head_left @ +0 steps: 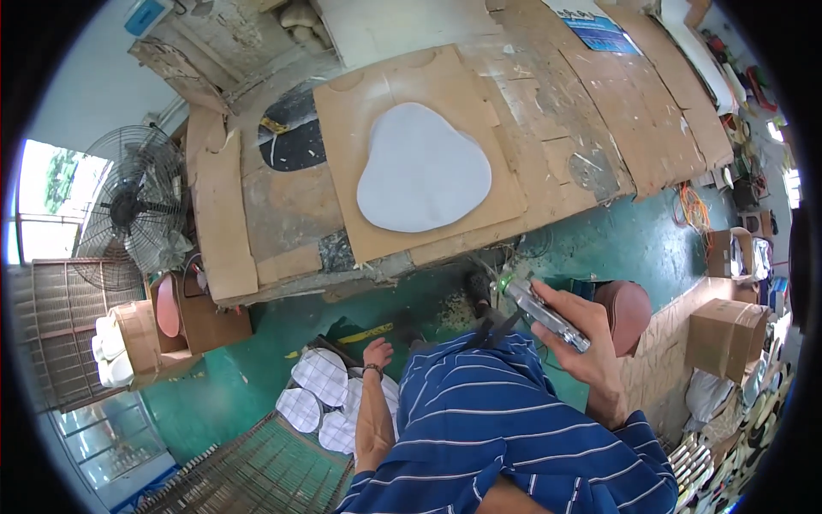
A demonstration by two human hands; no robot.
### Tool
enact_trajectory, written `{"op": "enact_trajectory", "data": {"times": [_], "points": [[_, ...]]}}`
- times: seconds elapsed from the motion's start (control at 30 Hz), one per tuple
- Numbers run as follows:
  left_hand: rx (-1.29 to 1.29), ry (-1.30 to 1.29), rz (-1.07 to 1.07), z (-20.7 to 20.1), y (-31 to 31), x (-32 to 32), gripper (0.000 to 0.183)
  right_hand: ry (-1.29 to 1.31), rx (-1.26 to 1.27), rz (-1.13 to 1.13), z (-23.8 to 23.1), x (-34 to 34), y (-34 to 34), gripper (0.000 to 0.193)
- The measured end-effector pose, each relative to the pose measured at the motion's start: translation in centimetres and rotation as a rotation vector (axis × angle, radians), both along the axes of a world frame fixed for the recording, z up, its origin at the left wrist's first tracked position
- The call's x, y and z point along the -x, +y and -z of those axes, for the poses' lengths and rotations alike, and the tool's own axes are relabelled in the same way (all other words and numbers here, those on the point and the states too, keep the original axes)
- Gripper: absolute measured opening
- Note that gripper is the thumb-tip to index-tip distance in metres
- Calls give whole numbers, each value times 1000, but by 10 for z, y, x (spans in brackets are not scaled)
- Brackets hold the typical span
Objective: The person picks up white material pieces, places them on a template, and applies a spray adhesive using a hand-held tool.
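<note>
My right hand (584, 332) is wrapped around a silver metal spray gun (548, 313) with a green part at its front end. It holds the gun in front of my body, short of the table edge. My left hand (377, 353) hangs low at my side with nothing in it, its fingers loosely apart. Closest to it are several white rounded pieces with a grid of lines (321, 374), stacked low beside me. On the table, a white rounded three-lobed pad (424, 171) lies flat on a square cardboard sheet (338, 111), apart from both hands.
The worktable (548, 111) is covered in worn, stained cardboard. A caged fan (128, 206) stands at the left, near a carton (141, 330) with white pieces. A round reddish-brown stool seat (623, 317) is at my right, with another carton (726, 338) beyond. An orange cable (692, 210) hangs at the table's right end.
</note>
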State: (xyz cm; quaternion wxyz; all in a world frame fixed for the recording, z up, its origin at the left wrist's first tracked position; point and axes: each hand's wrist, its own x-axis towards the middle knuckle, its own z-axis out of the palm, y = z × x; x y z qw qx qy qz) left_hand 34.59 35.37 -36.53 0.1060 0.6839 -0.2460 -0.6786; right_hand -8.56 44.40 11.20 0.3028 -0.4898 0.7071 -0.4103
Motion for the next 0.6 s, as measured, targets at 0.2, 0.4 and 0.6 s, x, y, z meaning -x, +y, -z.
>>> {"op": "enact_trajectory", "data": {"times": [0.2, 0.4, 0.6], "points": [[-94, -109, 43, -16, 13, -15, 40, 119, 107, 151, 4, 6, -16, 59], [-162, -175, 62, -15, 34, -25, 36, 178, 82, 277, 5, 12, 3, 55], [-138, -147, 83, -5, 23, -27, 38, 144, -55, 355, -4, 13, 34, 51]]}}
